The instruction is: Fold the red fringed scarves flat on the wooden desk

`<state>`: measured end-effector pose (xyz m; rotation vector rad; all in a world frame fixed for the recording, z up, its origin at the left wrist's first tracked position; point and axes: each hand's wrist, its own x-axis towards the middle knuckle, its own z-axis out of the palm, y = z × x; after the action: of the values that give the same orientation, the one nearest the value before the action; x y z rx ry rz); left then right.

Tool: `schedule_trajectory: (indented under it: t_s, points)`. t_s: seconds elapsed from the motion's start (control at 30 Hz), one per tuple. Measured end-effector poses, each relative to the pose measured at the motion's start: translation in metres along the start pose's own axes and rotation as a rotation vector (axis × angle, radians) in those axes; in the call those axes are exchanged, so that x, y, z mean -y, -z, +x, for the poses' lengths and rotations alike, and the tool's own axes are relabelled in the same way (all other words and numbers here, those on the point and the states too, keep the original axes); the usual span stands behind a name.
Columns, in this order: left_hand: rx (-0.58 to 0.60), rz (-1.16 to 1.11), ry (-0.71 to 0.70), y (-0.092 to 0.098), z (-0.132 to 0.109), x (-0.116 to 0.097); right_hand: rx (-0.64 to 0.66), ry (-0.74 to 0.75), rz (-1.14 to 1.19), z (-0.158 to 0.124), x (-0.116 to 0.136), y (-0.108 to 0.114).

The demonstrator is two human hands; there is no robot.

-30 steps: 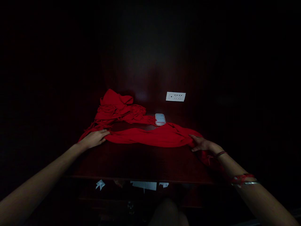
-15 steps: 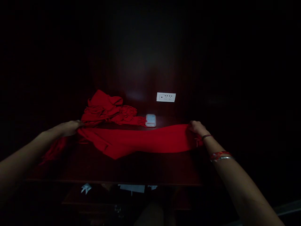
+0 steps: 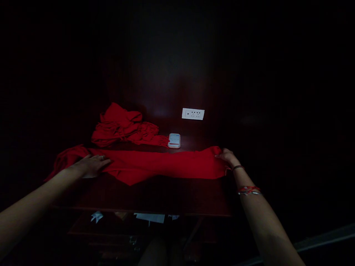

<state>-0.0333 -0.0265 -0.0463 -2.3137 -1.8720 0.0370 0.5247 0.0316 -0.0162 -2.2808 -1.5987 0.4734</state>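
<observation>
A long red scarf (image 3: 166, 164) lies stretched sideways across a dark wooden desk (image 3: 166, 199), its left part bunched up and its front edge dipping to a point left of the middle. My left hand (image 3: 94, 165), with a ring on it, rests on the left part of the scarf, fingers stretched out. At the far right end my right hand (image 3: 229, 156) has its fingers closed on the edge, where a few pale threads hang. Behind the left part sits a crumpled pile of red fringed scarves (image 3: 122, 125).
A phone (image 3: 174, 140) with a lit screen lies behind the scarf, touching the pile's fringe. On the dark back panel is a white power socket (image 3: 193, 113). Below the desk's front edge, white papers (image 3: 149, 217) lie on a lower shelf. The surroundings are very dark.
My left hand has let go of the scarf's left end and moved right and nearer, now lying flat on the cloth. The scarf's left part has settled on the desk. My right hand stays at its end.
</observation>
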Motion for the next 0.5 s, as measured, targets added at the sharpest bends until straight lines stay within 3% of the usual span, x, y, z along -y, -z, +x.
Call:
schedule_trajectory:
  t_s: [0.1, 0.17, 0.23, 0.3, 0.4, 0.5]
  points:
    - [0.109, 0.099, -0.087, 0.004, -0.011, -0.011, -0.049, 0.067, 0.081, -0.007, 0.028, 0.024]
    - [0.095, 0.002, -0.179, 0.015, -0.011, -0.034, -0.082, 0.105, 0.132, -0.018, 0.051, 0.035]
    - [0.03, -0.182, -0.329, 0.028, -0.007, -0.076, -0.082, 0.119, 0.215, -0.033, 0.074, 0.04]
    - [-0.079, -0.375, -0.415, 0.04, -0.003, -0.131, -0.026, 0.107, 0.404, -0.05, 0.096, 0.041]
    - [-0.285, -0.666, -0.384, 0.052, 0.006, -0.213, 0.121, 0.081, 0.719, -0.074, 0.122, 0.038]
    - [-0.491, -0.911, -0.325, 0.056, 0.025, -0.266, 0.249, 0.09, 0.793, -0.088, 0.135, 0.033]
